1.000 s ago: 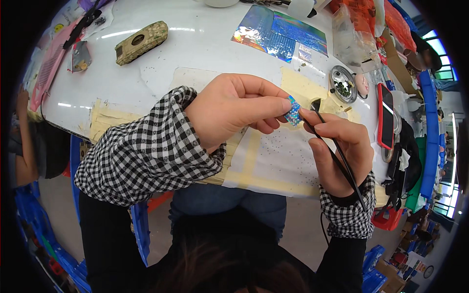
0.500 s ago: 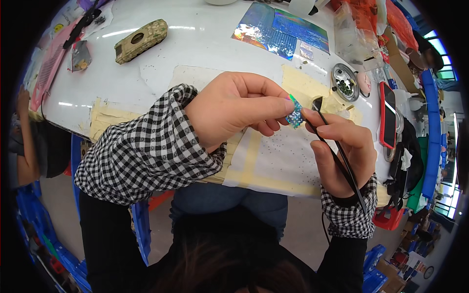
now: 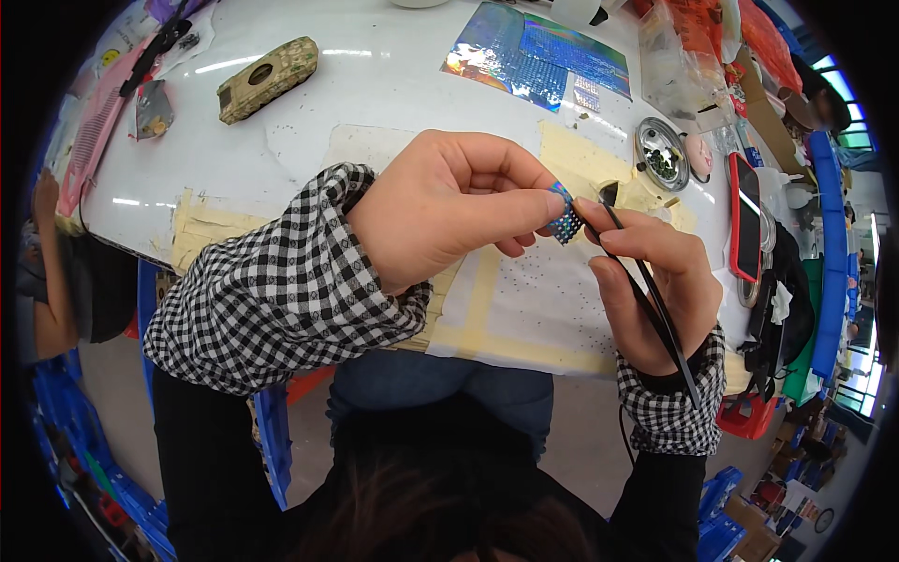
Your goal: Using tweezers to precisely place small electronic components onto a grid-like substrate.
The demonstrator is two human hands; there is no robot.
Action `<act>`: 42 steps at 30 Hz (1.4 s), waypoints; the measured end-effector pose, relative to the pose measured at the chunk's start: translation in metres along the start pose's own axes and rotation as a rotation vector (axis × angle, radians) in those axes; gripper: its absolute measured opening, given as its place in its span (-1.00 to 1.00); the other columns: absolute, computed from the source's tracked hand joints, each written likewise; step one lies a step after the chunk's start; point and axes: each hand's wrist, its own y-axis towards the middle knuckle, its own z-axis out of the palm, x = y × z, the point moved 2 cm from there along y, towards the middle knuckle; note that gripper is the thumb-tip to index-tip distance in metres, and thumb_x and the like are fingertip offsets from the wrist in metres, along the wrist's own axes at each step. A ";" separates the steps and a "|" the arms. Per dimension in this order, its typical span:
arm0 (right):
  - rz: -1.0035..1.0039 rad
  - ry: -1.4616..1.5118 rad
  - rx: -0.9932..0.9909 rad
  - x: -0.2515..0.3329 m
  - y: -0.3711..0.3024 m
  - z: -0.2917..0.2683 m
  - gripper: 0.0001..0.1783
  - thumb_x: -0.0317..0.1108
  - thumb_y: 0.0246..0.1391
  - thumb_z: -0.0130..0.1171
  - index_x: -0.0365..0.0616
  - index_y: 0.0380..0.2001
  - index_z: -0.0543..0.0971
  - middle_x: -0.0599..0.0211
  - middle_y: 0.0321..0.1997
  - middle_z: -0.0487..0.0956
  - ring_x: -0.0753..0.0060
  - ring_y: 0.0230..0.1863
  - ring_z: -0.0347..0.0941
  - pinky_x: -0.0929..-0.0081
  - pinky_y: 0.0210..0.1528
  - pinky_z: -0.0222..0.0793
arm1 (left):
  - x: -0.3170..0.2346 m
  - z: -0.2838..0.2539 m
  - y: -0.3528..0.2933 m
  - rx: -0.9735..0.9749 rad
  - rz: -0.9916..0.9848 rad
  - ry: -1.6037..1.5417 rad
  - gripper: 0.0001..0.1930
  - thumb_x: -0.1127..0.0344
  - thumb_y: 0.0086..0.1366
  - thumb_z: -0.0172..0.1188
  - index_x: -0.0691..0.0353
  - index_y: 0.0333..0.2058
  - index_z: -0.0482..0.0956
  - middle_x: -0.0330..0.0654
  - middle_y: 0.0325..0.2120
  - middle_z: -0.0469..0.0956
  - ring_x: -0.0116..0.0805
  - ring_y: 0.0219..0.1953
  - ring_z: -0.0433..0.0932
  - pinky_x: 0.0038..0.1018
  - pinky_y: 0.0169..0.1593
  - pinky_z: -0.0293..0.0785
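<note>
Between the thumb and fingers of my left hand (image 3: 440, 211) is a small shiny holographic sheet piece (image 3: 565, 226) with rows of dots. My right hand (image 3: 660, 267) holds black tweezers (image 3: 658, 318) across its palm, their wide end pointing up past the fingers. A fingertip of that hand meets the right edge of the sheet piece, close to my left thumb. Below both hands lies white paper (image 3: 524, 304) strewn with tiny dark specks. My left hand hides whatever is behind its curled fingers.
Larger holographic sheets (image 3: 492, 56) lie at the back. A round metal dish (image 3: 646, 140) with small dark green bits and a red-cased phone (image 3: 746, 220) are on the right. A camouflage-patterned toy hull (image 3: 269, 80) sits back left. Another person's arm (image 3: 47, 272) shows far left.
Both hands have shifted very slightly. The sheet piece has tilted, and its green glint has turned to darker blue and violet. The tweezers stay in my right hand.
</note>
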 end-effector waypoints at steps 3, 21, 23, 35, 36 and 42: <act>-0.005 0.011 -0.009 -0.001 0.000 0.001 -0.75 -0.57 -0.10 0.29 -0.24 -0.29 0.50 0.06 -0.24 0.61 0.25 -0.26 0.59 0.49 -0.23 0.51 | 0.000 0.000 0.000 -0.006 0.006 0.000 -0.82 0.30 0.21 0.22 0.30 -0.30 0.56 -0.29 -0.48 0.57 -0.62 -0.47 0.51 -0.67 -0.34 0.46; -0.018 0.014 -0.035 -0.001 0.000 0.001 -0.76 -0.59 -0.12 0.29 -0.25 -0.31 0.50 0.09 -0.29 0.61 0.25 -0.30 0.59 0.50 -0.27 0.50 | 0.000 0.001 0.000 0.006 0.048 0.022 -0.85 0.36 0.22 0.20 0.33 -0.30 0.55 -0.26 -0.45 0.57 -0.60 -0.43 0.50 -0.65 -0.31 0.46; -0.022 -0.001 -0.041 0.000 0.001 0.001 -0.76 -0.60 -0.12 0.29 -0.26 -0.32 0.50 0.10 -0.31 0.61 0.26 -0.31 0.59 0.50 -0.28 0.50 | 0.000 0.000 0.000 0.007 0.049 0.029 -0.85 0.36 0.22 0.20 0.33 -0.30 0.55 -0.26 -0.45 0.56 -0.60 -0.43 0.50 -0.65 -0.31 0.46; -0.070 -0.035 -0.035 0.002 0.002 0.001 -0.72 -0.65 -0.17 0.30 -0.27 -0.31 0.50 0.12 -0.34 0.60 0.24 -0.32 0.59 0.49 -0.29 0.51 | 0.001 -0.001 0.000 0.014 -0.005 -0.012 -0.86 0.36 0.23 0.18 0.31 -0.30 0.56 -0.26 -0.46 0.57 -0.58 -0.43 0.52 -0.63 -0.31 0.46; -0.091 -0.049 -0.036 0.002 0.002 0.001 -0.71 -0.65 -0.17 0.30 -0.27 -0.31 0.50 0.10 -0.33 0.60 0.23 -0.31 0.59 0.48 -0.29 0.51 | 0.002 -0.001 0.000 0.021 -0.031 -0.055 -0.86 0.35 0.23 0.18 0.30 -0.31 0.56 -0.26 -0.46 0.57 -0.57 -0.43 0.52 -0.62 -0.31 0.46; -0.254 -0.189 -0.022 0.003 0.002 0.003 -0.65 -0.61 -0.19 0.33 -0.32 -0.25 0.50 0.03 -0.28 0.60 0.12 -0.26 0.59 0.42 -0.28 0.54 | 0.006 -0.001 0.001 0.055 -0.115 -0.208 -0.86 0.31 0.24 0.16 0.25 -0.32 0.56 -0.28 -0.46 0.57 -0.58 -0.44 0.52 -0.61 -0.31 0.45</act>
